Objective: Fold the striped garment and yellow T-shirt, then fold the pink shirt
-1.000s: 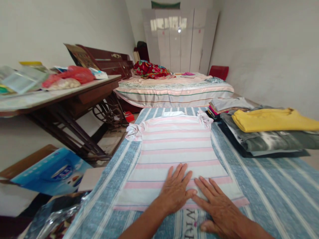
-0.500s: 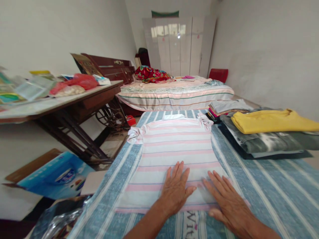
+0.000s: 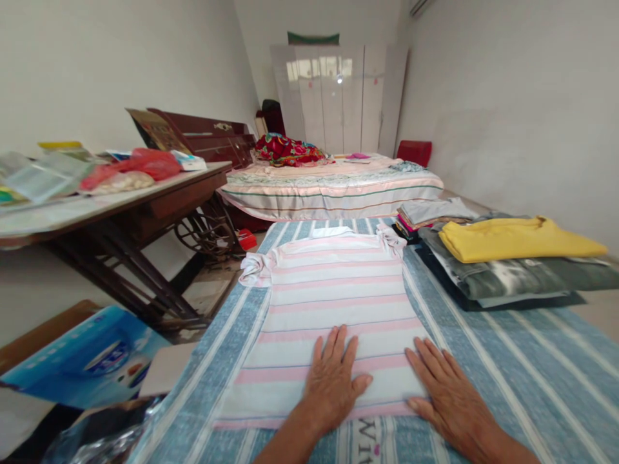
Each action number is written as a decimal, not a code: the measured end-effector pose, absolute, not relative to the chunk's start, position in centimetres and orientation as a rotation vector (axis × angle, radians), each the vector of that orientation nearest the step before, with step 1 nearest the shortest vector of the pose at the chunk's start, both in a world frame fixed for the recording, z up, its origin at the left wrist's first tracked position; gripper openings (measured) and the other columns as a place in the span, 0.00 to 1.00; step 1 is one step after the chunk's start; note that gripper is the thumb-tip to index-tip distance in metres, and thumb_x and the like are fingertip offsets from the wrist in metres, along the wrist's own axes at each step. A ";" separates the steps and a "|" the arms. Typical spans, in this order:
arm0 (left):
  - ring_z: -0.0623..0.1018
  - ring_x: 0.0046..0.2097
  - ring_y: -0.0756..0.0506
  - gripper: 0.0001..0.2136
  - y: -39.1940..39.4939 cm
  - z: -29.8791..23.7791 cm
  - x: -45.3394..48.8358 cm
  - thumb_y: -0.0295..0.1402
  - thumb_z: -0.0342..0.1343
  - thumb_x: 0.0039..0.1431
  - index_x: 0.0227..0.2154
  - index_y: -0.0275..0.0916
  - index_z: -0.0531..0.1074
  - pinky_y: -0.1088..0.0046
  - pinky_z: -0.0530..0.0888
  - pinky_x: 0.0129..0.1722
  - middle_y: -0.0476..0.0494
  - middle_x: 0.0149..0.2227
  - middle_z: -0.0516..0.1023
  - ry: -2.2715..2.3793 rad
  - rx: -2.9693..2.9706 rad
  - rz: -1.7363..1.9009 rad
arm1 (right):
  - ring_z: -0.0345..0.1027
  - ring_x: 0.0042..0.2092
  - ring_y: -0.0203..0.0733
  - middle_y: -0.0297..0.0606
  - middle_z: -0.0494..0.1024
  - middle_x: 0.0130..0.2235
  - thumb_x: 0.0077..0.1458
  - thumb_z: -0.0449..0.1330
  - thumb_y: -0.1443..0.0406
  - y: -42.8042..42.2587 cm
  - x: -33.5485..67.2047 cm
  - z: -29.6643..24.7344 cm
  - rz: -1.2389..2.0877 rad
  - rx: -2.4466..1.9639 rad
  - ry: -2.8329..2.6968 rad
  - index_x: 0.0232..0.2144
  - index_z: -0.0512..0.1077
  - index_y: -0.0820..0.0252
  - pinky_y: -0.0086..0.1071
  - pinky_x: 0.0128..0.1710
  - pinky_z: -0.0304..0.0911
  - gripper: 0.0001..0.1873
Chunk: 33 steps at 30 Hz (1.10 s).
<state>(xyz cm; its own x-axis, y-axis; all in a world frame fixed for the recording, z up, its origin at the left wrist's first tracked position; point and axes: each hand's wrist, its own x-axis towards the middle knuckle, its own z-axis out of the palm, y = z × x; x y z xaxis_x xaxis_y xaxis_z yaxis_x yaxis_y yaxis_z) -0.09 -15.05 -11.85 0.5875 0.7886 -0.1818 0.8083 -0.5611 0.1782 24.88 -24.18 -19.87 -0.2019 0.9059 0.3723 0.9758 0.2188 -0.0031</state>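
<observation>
A white T-shirt with pink stripes lies spread flat on a blue striped bedsheet, its neck end away from me and its short sleeves bunched at both sides. My left hand rests palm down on the lower middle of the shirt, fingers stretched out. Over the lower right edge of the shirt lies my right hand, also flat with its fingers spread. Neither hand grips the cloth. Beneath the shirt's hem, printed letters show on the sheet.
To the right, folded clothes are piled, with a yellow garment on top; a smaller folded stack sits behind. A sewing machine table with bags stands left, above a blue box. Another bed and a wardrobe are beyond.
My right hand has slid slightly outward to the shirt's right edge. The left hand stays flat in nearly the same place on the shirt. The whole view has shifted a little.
</observation>
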 end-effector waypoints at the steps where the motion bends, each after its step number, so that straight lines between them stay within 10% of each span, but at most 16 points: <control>1: 0.39 0.66 0.38 0.32 -15.0 -11.6 0.0 0.50 0.41 0.60 0.63 0.40 0.48 0.48 0.43 0.62 0.39 0.66 0.38 1.326 2.567 -0.133 | 0.45 0.63 0.56 0.44 0.52 0.64 0.54 0.51 0.45 -24.2 24.8 -19.7 -0.336 -1.769 -2.202 0.63 0.48 0.53 0.53 0.56 0.53 0.40; 33: 0.34 0.66 0.41 0.38 -9.2 -12.7 4.8 0.59 0.32 0.57 0.64 0.38 0.43 0.53 0.40 0.64 0.43 0.66 0.31 1.308 2.617 0.028 | 0.62 0.54 0.55 0.52 0.70 0.54 0.54 0.48 0.44 -19.9 25.6 -18.6 -0.844 -1.559 -2.145 0.64 0.44 0.69 0.45 0.49 0.55 0.46</control>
